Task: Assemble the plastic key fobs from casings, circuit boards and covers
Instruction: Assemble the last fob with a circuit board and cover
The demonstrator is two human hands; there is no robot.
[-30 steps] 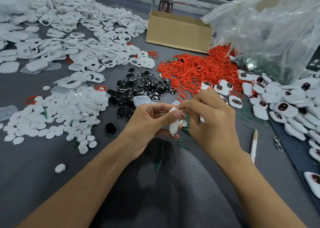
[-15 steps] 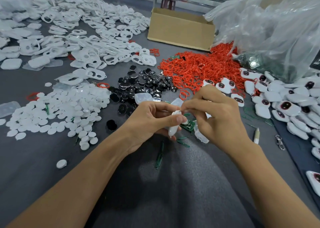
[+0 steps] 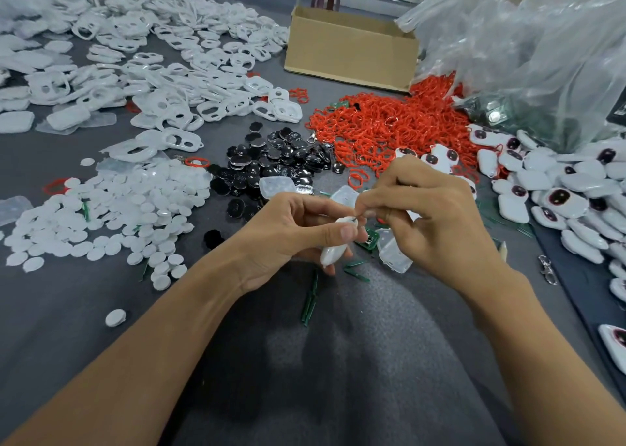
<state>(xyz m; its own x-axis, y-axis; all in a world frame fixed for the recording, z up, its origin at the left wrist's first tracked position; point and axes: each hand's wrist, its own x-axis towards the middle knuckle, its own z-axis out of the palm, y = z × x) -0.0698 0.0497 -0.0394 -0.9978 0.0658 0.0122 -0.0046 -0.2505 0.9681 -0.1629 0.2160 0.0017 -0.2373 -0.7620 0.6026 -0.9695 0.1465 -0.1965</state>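
Note:
My left hand grips a white key fob casing edge-on, thumb pressed along its side. My right hand pinches something thin at the casing's top end; what it is stays too small to tell. Below the hands lie a green circuit board and a translucent cover on the grey cloth. A second translucent cover rests just beyond the left hand. Finished white fobs with dark buttons pile up at the right.
White casing frames heap at the back left, white discs at the left, black buttons in the centre, red rings behind them. A cardboard box and a plastic bag stand at the back. Green strips lie near me.
Both hands stay together on the casing. My right hand has shifted its fingers up to the casing's top end, uncovering the circuit board and translucent cover beneath.

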